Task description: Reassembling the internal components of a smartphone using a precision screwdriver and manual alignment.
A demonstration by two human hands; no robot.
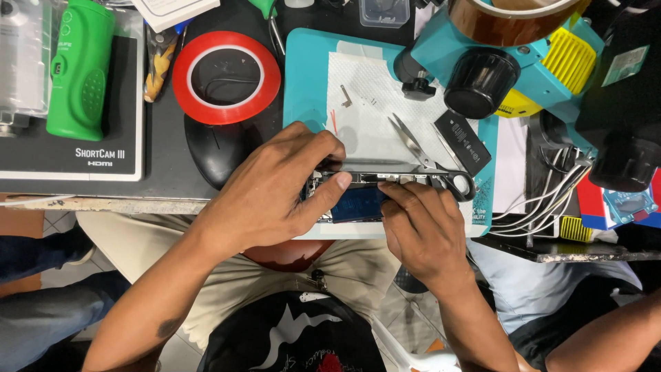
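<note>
An opened phone with a dark frame and a blue part inside lies at the near edge of a teal work mat. My left hand grips its left end, thumb pressed along the top edge. My right hand holds the right part from below, fingers on the blue part. Metal tweezers lie on a white cloth just behind the phone, with small screws near them.
A red tape roll and a black mouse sit left of the mat. A green device rests on a dark box far left. A teal microscope stands at right, cables beside it. Another person's arm shows bottom right.
</note>
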